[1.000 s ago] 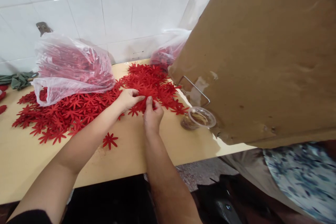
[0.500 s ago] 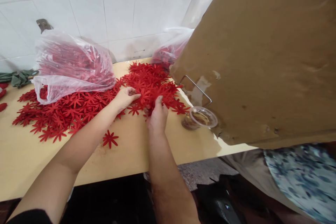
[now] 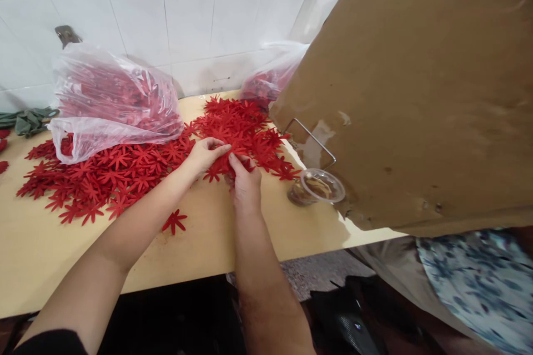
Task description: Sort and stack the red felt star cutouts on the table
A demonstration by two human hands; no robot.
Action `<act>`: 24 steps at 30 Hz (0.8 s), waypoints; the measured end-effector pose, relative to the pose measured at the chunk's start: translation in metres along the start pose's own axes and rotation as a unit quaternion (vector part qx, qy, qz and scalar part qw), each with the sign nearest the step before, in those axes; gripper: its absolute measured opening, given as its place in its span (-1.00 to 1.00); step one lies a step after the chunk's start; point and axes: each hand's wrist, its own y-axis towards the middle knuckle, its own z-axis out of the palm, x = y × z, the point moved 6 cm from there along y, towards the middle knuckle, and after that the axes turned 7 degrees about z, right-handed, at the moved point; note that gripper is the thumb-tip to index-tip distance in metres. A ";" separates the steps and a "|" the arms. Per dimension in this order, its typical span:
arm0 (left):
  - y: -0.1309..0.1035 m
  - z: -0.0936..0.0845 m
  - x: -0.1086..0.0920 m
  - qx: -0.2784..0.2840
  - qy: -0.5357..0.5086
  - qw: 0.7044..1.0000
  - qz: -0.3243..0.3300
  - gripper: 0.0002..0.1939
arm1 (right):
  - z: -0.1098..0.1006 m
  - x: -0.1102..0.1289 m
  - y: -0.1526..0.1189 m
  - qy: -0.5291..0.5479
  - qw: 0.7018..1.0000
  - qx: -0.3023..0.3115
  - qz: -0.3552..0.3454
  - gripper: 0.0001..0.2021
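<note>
My right grip (image 3: 246, 182) is narrow, thumb against fingers, holding red petals (image 3: 222, 165) that show between my two hands. How many layers I have there I cannot tell, since my fingers cover most of them. My left grip (image 3: 204, 156) is at the other side of the same petals, thumb and forefinger nearly together; whether it pinches them or only touches their edge, I cannot tell. Both hands are over the front of a heap of red flowers (image 3: 233, 122), which spreads back across the desk (image 3: 200, 249) toward the tiled wall (image 3: 187, 16). To the left it runs into a wider pile (image 3: 120, 163), and a clear plastic bag (image 3: 120, 97) with more red pieces inside sits at the back of that pile. A single flower (image 3: 175, 222) lies apart near my left forearm, which hides part of it. A second bag (image 3: 266, 80) is behind the heap, against the wall. To the right of my right grip is a clear plastic cup (image 3: 322, 185), just beside a large brown board (image 3: 416, 94) with a wire loop (image 3: 312, 137) at its lower left. Some green cloth-like pieces (image 3: 31, 122) lie at the far left.
</note>
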 end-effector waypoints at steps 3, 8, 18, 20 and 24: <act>-0.001 0.004 0.002 0.025 -0.029 0.999 -0.005 -0.81 | -0.005 0.000 0.002 0.007 0.999 -0.028 -0.022 -0.70; -0.003 0.009 -0.003 0.083 0.034 0.996 0.017 -0.72 | -0.013 0.002 0.007 -0.031 0.995 -0.068 -0.067 -0.69; 0.003 0.022 0.004 0.115 -0.039 0.993 -0.006 -0.77 | -0.012 0.001 0.006 -0.031 0.994 -0.071 -0.079 -0.62; 0.005 0.019 0.003 0.081 -0.009 0.997 -0.007 -0.77 | -0.008 -0.001 0.006 -0.008 0.998 -0.049 -0.044 -0.63; 0.002 0.017 -0.001 0.065 -0.002 0.998 -0.023 -0.79 | -0.003 -0.003 0.006 0.012 0.999 -0.024 -0.024 -0.63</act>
